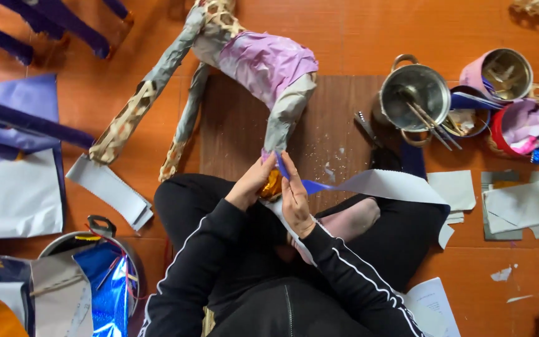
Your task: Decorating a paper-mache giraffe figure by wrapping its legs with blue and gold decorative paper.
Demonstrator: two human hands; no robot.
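Sitting cross-legged on the orange floor (369,37), the person has both hands at the near end of one leg of a woven animal frame (244,56) that's half covered in grey and pink paper. The left hand (252,182) is curled around that leg tip, gripping it, and the right hand (294,196) pinches a blue paper strip (369,183) against it; the strip trails off right across their knee. A metal pot (416,97) with sticks sits far right.
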